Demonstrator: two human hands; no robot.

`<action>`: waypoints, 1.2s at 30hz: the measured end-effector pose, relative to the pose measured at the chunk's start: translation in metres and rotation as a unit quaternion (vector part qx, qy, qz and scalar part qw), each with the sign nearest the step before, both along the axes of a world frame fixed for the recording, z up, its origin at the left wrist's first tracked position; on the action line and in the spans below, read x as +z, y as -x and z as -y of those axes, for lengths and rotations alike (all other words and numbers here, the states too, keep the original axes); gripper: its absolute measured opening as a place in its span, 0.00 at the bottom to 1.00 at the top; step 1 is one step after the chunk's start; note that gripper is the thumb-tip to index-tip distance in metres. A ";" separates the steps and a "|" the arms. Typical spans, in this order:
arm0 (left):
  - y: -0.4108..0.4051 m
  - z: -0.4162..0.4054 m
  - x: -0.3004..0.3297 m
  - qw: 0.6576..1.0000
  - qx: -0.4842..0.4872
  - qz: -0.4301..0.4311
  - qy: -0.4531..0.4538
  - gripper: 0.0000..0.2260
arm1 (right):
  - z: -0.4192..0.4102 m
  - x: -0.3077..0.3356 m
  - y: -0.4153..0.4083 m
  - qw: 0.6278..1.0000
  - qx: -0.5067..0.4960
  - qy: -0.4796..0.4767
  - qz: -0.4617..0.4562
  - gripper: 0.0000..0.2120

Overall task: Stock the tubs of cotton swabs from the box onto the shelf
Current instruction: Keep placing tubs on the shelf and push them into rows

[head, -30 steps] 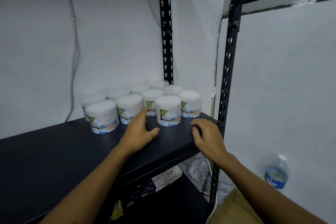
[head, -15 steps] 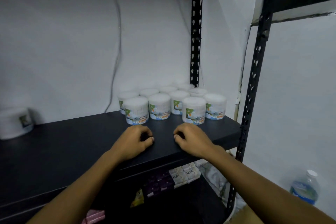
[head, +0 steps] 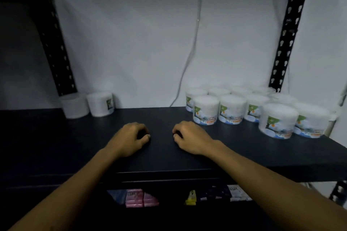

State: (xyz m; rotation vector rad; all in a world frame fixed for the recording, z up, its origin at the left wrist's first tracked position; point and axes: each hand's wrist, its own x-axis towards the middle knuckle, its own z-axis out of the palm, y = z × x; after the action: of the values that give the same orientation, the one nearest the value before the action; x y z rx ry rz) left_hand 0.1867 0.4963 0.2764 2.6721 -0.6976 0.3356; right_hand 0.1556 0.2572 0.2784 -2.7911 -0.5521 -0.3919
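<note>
While both hands, left (head: 129,138) and right (head: 189,137), rest curled and empty on the shelf (head: 56,146), between tubs (head: 232,108), the next reach should be for the unseen box.

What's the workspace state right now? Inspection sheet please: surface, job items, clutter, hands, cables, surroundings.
Surface: black shelf board, dark, bare in the middle.
Job's things: cluster of cotton swab tubs at the right end, upright, in rows running back to the wall; two more tubs at the left end by the wall. Box not in view.
Clutter: nothing seen on this shelf.
Grippers: left hand and right hand both rest on the board, fingers curled under, holding nothing.
Cables: one pale cable hangs down the wall and meets the shelf left of the cluster.
Surroundings: white wall, black perforated uprights, soap packs on the shelf below.
</note>
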 end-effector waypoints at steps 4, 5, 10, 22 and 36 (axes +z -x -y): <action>-0.005 -0.049 0.003 0.998 0.069 -0.006 -0.004 0.09 | -0.051 -0.002 -0.027 1.000 0.028 0.004 -0.003 0.11; -0.006 -0.061 0.003 0.996 0.084 -0.007 -0.004 0.08 | -0.064 -0.003 -0.033 0.999 0.033 0.002 -0.001 0.11; -0.014 -0.115 0.002 0.985 0.171 0.005 -0.011 0.09 | -0.123 -0.006 -0.061 0.998 0.059 -0.007 0.013 0.12; -0.061 -0.170 -0.004 0.949 0.285 0.129 0.040 0.11 | -0.215 -0.009 -0.141 0.991 0.066 -0.087 0.082 0.24; -0.118 -0.199 -0.003 0.932 0.268 0.243 0.006 0.28 | -0.256 -0.006 -0.197 0.973 0.084 -0.162 0.145 0.29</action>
State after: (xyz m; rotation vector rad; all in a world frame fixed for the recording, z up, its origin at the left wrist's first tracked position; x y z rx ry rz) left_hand 0.3052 0.6956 0.2734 2.7415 -0.0578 1.1665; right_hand 0.3530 0.5127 0.2722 -2.3688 -0.7103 -0.7825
